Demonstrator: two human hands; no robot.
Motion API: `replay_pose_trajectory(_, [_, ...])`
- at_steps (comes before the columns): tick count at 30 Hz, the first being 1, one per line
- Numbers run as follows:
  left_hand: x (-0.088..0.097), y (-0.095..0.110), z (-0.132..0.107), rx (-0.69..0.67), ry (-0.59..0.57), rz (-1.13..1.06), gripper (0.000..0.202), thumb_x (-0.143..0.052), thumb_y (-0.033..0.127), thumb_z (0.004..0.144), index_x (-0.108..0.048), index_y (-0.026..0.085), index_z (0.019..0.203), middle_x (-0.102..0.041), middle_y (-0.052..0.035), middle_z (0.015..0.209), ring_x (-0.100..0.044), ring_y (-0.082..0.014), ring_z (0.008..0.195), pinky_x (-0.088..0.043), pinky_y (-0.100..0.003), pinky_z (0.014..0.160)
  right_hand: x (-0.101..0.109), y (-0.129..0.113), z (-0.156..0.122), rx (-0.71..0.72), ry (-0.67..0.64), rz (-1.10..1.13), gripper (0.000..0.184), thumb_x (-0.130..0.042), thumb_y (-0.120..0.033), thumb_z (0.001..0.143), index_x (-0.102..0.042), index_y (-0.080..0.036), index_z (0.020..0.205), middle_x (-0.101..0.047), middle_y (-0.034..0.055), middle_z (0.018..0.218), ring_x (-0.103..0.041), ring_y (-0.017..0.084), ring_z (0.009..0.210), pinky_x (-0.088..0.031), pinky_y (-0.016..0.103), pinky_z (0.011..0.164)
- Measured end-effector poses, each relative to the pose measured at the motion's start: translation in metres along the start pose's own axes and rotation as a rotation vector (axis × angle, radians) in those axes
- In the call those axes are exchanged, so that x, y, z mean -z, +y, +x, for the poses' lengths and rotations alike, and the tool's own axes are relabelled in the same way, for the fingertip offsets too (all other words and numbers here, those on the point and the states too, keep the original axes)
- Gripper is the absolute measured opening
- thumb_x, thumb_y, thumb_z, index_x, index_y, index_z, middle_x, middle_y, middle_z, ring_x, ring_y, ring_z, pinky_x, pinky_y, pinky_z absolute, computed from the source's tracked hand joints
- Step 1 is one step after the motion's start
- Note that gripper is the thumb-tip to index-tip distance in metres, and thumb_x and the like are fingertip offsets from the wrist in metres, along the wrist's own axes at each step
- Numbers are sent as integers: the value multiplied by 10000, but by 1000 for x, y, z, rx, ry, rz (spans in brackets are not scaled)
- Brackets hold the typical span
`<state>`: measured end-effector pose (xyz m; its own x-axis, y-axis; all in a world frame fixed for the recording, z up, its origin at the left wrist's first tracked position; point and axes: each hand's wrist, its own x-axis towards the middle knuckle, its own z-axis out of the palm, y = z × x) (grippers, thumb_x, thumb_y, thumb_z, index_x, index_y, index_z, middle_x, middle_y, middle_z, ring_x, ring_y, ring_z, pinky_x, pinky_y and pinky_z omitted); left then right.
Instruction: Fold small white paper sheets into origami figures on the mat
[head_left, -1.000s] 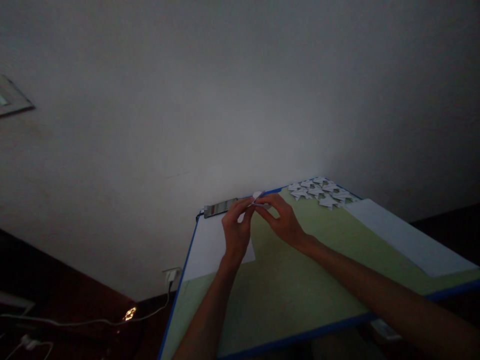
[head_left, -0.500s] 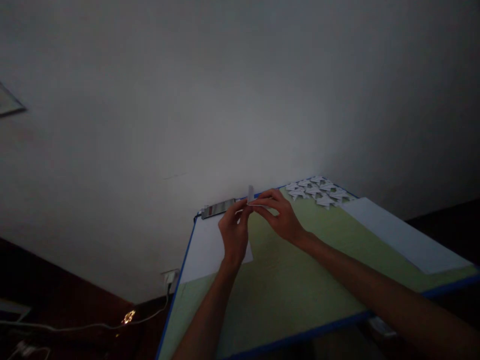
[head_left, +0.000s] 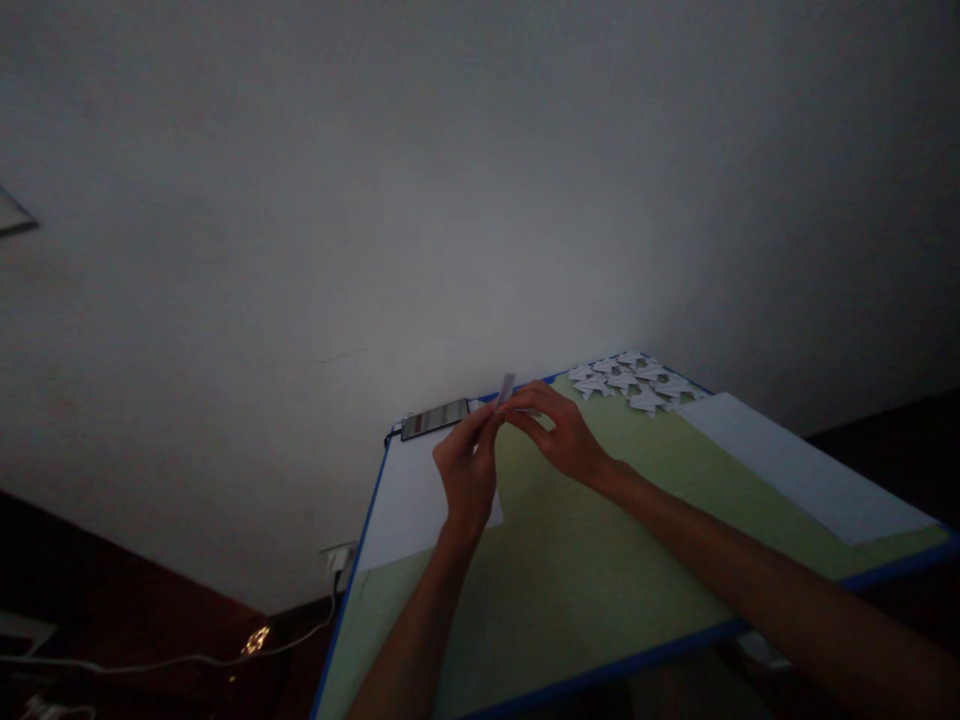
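Plain grey wall [head_left: 480,200], matte and dim, with a thin scratch [head_left: 343,355] low on it, fills most of my remote view. Against it stands a table [head_left: 585,570] with a pale green, faintly mottled top and a blue edge [head_left: 600,672].

I log both hands together above the far part of the table, fingertips meeting. Left hand [head_left: 469,465]: thumb and fingers pinched on a small piece of folded paper [head_left: 508,384]. Right hand [head_left: 566,445]: pinched on the same paper, from the other side. One flat, narrow strip of it stands up beyond the fingertips, slightly tilted; I cannot make out the folds between the fingers.

Far right corner: a cluster of white paper shapes [head_left: 622,381], pointed and notched, creased, lying close together. Just beside them, toward the near right, I note a smooth white sheet [head_left: 795,470], flat, long-edged. Left side: another flat sheet [head_left: 401,500], partly hidden by the left hand. At its far end, a glossy rectangular phone [head_left: 435,419] with a dark cord [head_left: 391,434] at its left end.

Below the wall, left of the table, I record a white plug [head_left: 339,560] and a thin, pale, curving cable [head_left: 225,660].
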<state>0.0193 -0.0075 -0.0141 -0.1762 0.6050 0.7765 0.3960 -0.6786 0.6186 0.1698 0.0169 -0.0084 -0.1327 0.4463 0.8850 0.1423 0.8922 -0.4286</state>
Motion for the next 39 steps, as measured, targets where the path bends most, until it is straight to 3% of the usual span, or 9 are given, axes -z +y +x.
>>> replay_pose_trajectory(7, [-1,0,0,-52,-49,-2,179,-705,275,887,-779,260,1049,-791,-30,978,-742,-180,845,-597,-320,799,6,1,1,124,45,-206,105,-671,-215,926,-744,-268,980,-735,20,917,-659,186,876,-470,365,825])
replay_pose_trajectory(15, [-1,2,0,-153,-87,36,199,-675,243,910,-756,246,1092,-783,-47,1004,-740,-182,897,-600,-344,853,9,4,2,117,26,-161,207,-675,-193,920,-754,-311,1070,-726,19,923,-646,188,887,-478,373,837])
replay_pose_trajectory(26, [2,3,2,-201,-72,53,188,-686,242,900,-761,247,1072,-782,-49,1015,-745,-185,897,-620,-341,817,12,5,2,160,94,-156,197,-723,-188,886,-766,-312,1033,-774,1,904,-695,172,825,-469,368,815])
replay_pose_trajectory(34, [1,4,1,-93,-43,36,169,-716,301,878,-753,226,1026,-789,-31,941,-748,-166,795,-628,-308,755,14,-2,3,83,-1,-166,146,-648,-246,947,-749,-298,1037,-738,18,923,-659,194,895,-478,379,851])
replay_pose_trajectory(39, [0,6,2,-92,-49,21,138,-713,299,881,-759,223,987,-789,-34,932,-744,-164,807,-628,-314,777,14,1,3,74,-2,-152,136,-638,-268,952,-754,-297,1018,-718,25,920,-646,195,895,-488,375,849])
